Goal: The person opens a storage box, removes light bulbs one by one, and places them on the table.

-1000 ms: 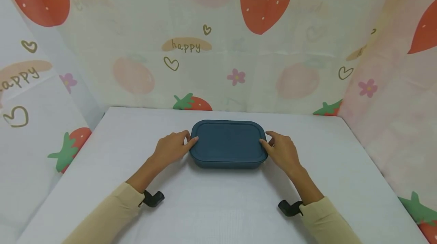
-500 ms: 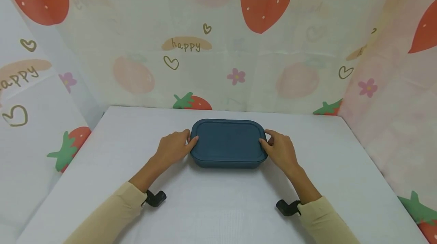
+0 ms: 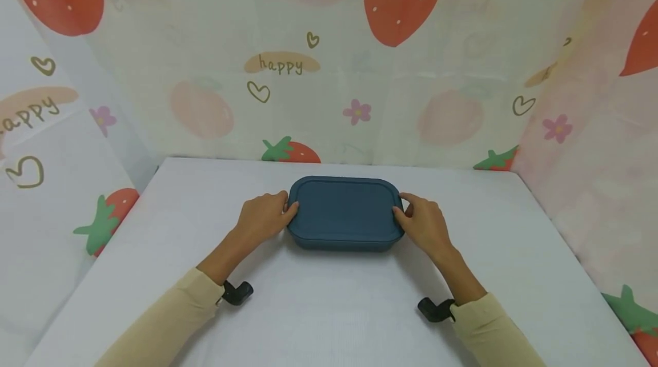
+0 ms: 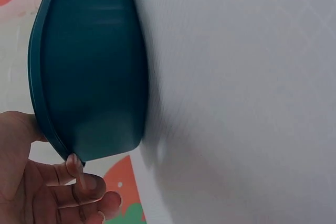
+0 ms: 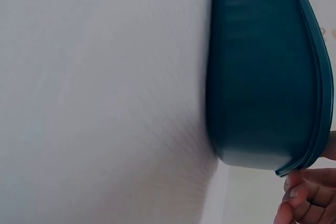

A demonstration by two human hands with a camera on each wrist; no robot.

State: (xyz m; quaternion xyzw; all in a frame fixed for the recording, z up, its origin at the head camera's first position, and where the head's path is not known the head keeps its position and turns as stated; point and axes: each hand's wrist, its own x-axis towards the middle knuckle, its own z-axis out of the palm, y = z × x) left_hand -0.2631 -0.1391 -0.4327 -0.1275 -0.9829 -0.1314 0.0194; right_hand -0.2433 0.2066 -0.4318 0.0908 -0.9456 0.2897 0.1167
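A dark teal-blue lunch box (image 3: 345, 210) with a flat, rounded lid sits on the white table in the head view, its lid closed over it. At its left end my left hand (image 3: 263, 216) pinches the lid's rim, thumb on top and fingers below. My right hand (image 3: 424, 224) grips the opposite end the same way. The left wrist view shows the box's side wall (image 4: 94, 72) and the left fingers (image 4: 79, 187) curled under the rim. In the right wrist view, the right fingertips (image 5: 296, 190) touch the rim's lower corner.
The white tabletop (image 3: 329, 310) extends around the box. Behind it stands a curtain (image 3: 308, 110) printed with strawberries and "happy", with similar cloth on both sides. A black wrist mount (image 3: 237, 293) sticks out from the left cuff, another black mount (image 3: 436, 310) from the right.
The left forearm has shifted slightly forward and to the right. The right forefinger has closed in on the rim. Both hands keep to the box's ends, and the box stays put on the table.
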